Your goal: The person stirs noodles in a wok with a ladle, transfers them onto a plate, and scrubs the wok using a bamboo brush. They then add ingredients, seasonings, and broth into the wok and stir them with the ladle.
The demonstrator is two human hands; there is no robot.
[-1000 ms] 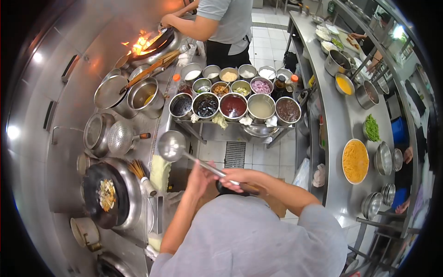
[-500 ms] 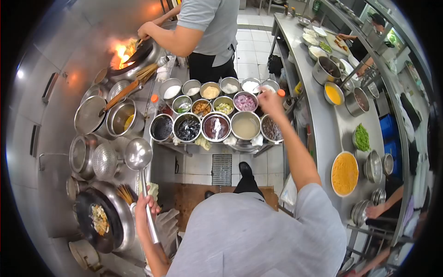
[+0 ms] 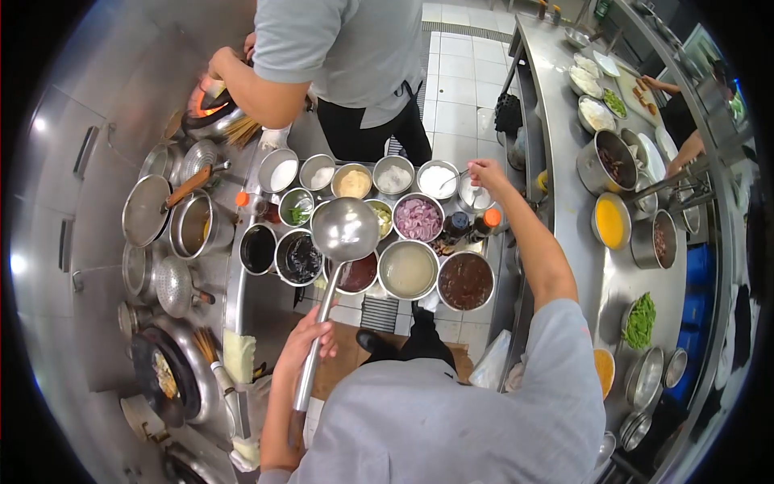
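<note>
My left hand (image 3: 310,337) is wrapped round the handle of a large steel ladle (image 3: 345,229). The ladle's bowl hangs over the front tins, hiding part of a tin of red sauce (image 3: 356,276). Stretched out to the far right of the tins, my right hand (image 3: 488,173) pinches the thin handle of a small spoon (image 3: 456,177). The spoon slants down into a tin of white powder (image 3: 436,181); its tip is hard to make out. Just below my right hand stands another tin of white seasoning (image 3: 474,194). Chopped purple onion (image 3: 418,219) fills a nearby tin.
On the left sits a wok with food (image 3: 165,376), beside strainers and pots. A co-worker (image 3: 347,64) stands ahead at a flaming wok (image 3: 205,105). To the right runs a long steel counter (image 3: 576,234) with bowls and pots. Bottles (image 3: 487,222) stand by the tins.
My left hand has swung the ladle up and right, over the tins. My right hand has moved forward and now holds a small spoon. The co-worker appears closer.
</note>
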